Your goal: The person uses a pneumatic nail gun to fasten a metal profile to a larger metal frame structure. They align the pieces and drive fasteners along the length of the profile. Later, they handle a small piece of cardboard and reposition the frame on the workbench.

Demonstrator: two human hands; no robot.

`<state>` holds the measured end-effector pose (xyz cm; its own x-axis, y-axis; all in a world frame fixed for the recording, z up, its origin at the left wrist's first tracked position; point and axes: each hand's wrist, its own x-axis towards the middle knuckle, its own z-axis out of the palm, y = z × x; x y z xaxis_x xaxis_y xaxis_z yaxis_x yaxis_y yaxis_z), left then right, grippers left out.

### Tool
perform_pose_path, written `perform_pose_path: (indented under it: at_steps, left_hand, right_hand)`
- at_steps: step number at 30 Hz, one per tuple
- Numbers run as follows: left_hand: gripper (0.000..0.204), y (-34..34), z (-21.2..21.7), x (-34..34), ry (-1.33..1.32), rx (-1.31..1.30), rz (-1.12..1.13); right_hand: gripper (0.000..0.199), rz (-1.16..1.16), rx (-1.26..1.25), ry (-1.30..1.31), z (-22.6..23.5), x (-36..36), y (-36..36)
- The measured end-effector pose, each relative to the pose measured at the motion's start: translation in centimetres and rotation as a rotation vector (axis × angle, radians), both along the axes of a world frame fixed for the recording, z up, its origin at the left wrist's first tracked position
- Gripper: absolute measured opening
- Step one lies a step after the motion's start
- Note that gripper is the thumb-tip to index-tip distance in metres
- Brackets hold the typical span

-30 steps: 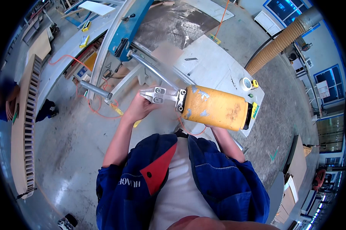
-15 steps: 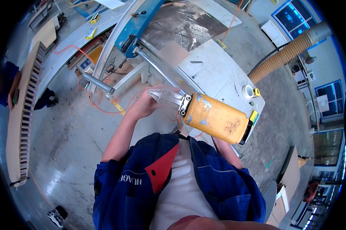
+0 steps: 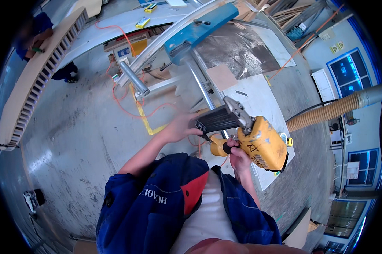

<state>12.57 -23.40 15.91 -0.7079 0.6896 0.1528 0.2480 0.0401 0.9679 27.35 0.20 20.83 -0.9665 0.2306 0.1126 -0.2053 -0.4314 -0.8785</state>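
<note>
In front of my chest is a pneumatic nail gun [image 3: 265, 146], with a scuffed yellow body, a grey metal nose and a long dark magazine [image 3: 218, 119]. My right hand [image 3: 240, 160] is wrapped around its handle, between the yellow body and a smaller yellow end piece [image 3: 217, 146]. At the magazine's free end is my left hand [image 3: 177, 128], closed on it with the thumb on the near side. That hand is slightly blurred, and its other fingers are partly hidden behind the magazine.
Ahead stands a machine with a blue arm [image 3: 199, 31] and metal rails. A pale tabletop [image 3: 258, 95] lies beyond the gun, with a ribbed hose [image 3: 326, 114] at right. Orange air hoses [image 3: 146, 114] trail over the floor. Far left, another person [image 3: 38, 27] works at a slatted panel [image 3: 43, 70].
The nail gun has turned, bringing its magazine and handle into sight. My right hand now shows on the handle, and my left hand has moved from beside the nose to the magazine's end.
</note>
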Motion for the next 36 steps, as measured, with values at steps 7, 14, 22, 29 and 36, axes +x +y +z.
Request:
perform_pose_path:
  at_steps: [7,14,22,29,36]
  left_hand:
    - [0.063,-2.4,1.1,1.8,-0.202,-0.05,0.052]
    - [0.04,-4.2,3.5,3.5,-0.122,-0.324,0.216]
    - [0.058,-4.1,1.1,4.9,0.069,-0.476,0.331]
    - [0.067,-4.2,-0.9,4.2,0.064,-0.52,0.251]
    - [0.06,-3.9,-1.0,4.4,-0.034,-0.494,0.092]
  right_hand:
    - [0.06,-0.048,-0.248,-0.082,1.1,-1.2,-1.3]
    - [0.054,-0.084,-0.48,-0.21,-0.4,-2.7,-0.9]
    - [0.014,-0.22,-0.671,-0.608,-3.5,-2.5,-0.4]
    - [0.012,-0.204,-0.756,-0.777,-6.4,-2.4,0.7]
    - [0.014,-0.322,-0.886,-0.78,-6.4,0.2,-2.3]
